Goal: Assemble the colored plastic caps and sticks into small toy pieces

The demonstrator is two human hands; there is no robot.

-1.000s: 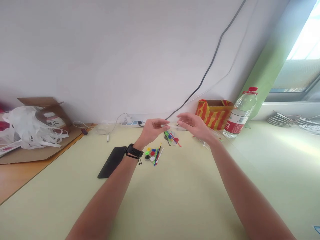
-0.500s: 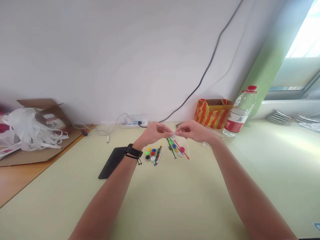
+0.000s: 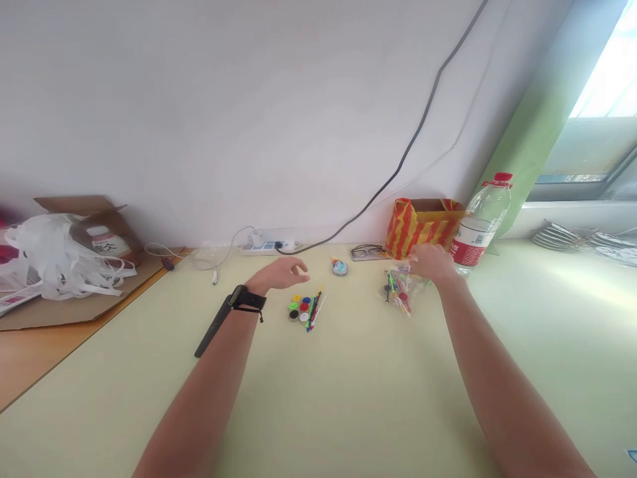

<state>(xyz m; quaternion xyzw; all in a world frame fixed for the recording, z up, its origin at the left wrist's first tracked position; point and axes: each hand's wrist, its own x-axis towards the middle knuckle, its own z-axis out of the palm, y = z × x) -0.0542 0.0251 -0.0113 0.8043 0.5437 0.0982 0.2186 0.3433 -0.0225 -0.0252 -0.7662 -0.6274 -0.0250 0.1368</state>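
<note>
My right hand (image 3: pixel 430 261) is closed on the top of a clear plastic bag (image 3: pixel 401 289), which holds coloured arrow-shaped sticks and small round pieces. My left hand (image 3: pixel 283 272) hangs above the table with thumb and fingers apart, holding nothing. Just below it lie round caps (image 3: pixel 300 308) in yellow, blue, green, red, black and white, set in two columns. Beside them, to the right, several thin coloured sticks (image 3: pixel 314 312) lie side by side. A small round tin-like case (image 3: pixel 340 267) sits between my hands, farther back.
Glasses (image 3: pixel 367 251) lie near the wall beside a red-and-yellow bag (image 3: pixel 415 226). A large water bottle (image 3: pixel 475 232) stands just behind my right hand. A black flat object (image 3: pixel 215 328) lies under my left forearm, and a power strip (image 3: pixel 267 247) sits at the wall.
My hands have parted. The right one carried the plastic bag to the right, near the bottle; the left one moved left and let go of it. The round case and glasses are now uncovered.
</note>
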